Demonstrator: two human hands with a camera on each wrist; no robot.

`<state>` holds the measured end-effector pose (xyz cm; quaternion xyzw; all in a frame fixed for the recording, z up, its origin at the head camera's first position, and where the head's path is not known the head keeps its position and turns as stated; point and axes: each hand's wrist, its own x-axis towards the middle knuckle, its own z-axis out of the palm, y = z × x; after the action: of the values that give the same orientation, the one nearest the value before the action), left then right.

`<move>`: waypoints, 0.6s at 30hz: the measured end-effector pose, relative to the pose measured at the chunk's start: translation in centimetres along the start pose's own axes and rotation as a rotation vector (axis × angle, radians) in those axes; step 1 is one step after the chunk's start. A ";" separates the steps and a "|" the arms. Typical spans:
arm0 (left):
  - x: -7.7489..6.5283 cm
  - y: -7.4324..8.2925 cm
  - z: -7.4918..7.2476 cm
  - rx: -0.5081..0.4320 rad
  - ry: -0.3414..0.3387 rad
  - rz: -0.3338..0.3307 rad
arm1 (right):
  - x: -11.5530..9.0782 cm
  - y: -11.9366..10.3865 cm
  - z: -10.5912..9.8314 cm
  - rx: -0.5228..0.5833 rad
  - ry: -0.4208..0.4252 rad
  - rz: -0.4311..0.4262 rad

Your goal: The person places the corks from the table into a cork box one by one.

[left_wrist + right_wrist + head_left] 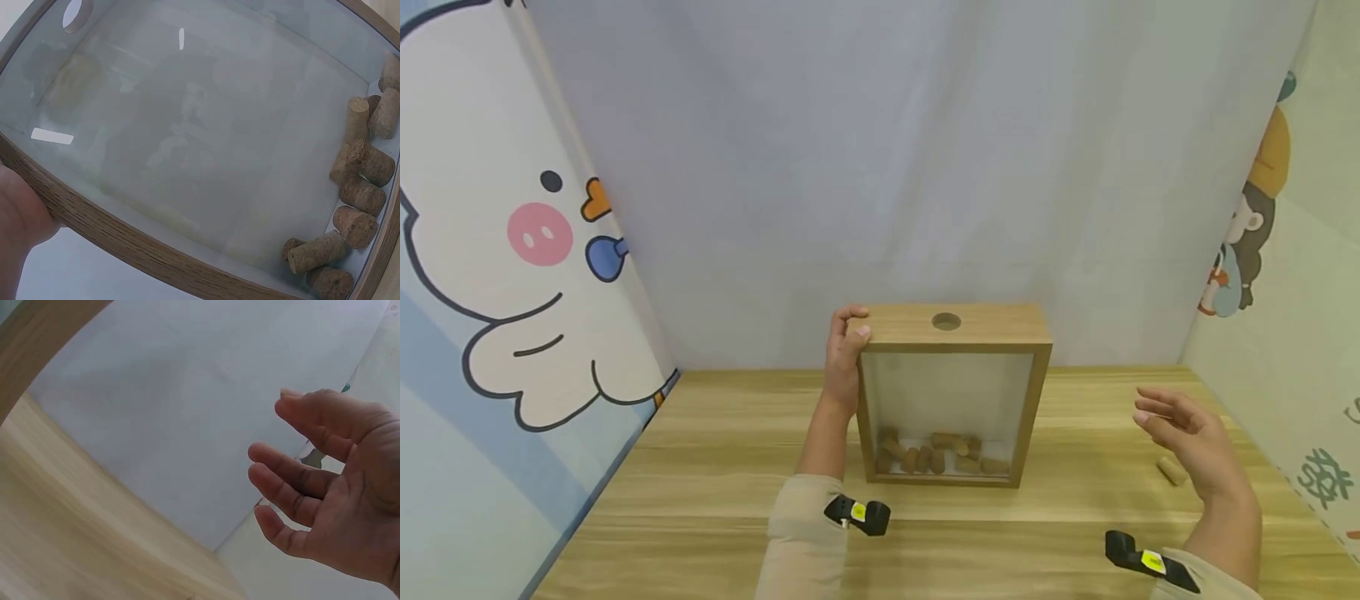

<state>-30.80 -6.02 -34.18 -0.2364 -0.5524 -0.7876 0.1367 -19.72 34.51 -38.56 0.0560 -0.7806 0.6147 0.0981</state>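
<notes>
A wooden shadow box (955,333) with a clear front and a round hole in its top stands upright on the table. Several corks (925,460) lie along its bottom, and the left wrist view shows these corks (359,194) close up behind the pane. My left hand (844,354) grips the box's upper left corner, thumb on the front edge of the top. To the right of the box, my right hand (1198,442) hovers with loosely bent fingers and nothing in them. A single cork (1171,471) lies on the table beside that hand, partly overlapped by it in the head view.
The wooden table (722,483) meets a pale curtain (880,167) behind the box. On the left hangs a cloth with a cartoon animal (497,250); on the right, a printed panel (1300,333) borders the table.
</notes>
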 end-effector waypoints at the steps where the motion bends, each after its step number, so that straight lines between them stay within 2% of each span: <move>1: 0.0 0.0 0.0 -0.003 -0.003 0.004 | -0.1 0.4 -0.2 -0.031 0.017 0.022; 4: 0.1 0.0 -0.1 -0.006 -0.005 0.013 | -0.6 1.6 -0.7 -0.129 0.069 0.111; 9: 0.1 -0.2 -0.3 0.013 0.004 0.028 | -1.2 3.5 -1.0 -0.219 0.156 0.254; 14: 0.1 -0.2 -0.3 0.022 0.000 0.026 | -1.7 5.1 -1.1 -0.228 0.266 0.365; 18: 0.1 -0.3 -0.1 0.037 0.011 0.030 | -1.7 6.2 -1.5 -0.180 0.336 0.431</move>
<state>-31.06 -6.04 -34.42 -0.2377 -0.5627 -0.7763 0.1558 -19.22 37.35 -44.52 -0.2227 -0.7988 0.5502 0.0978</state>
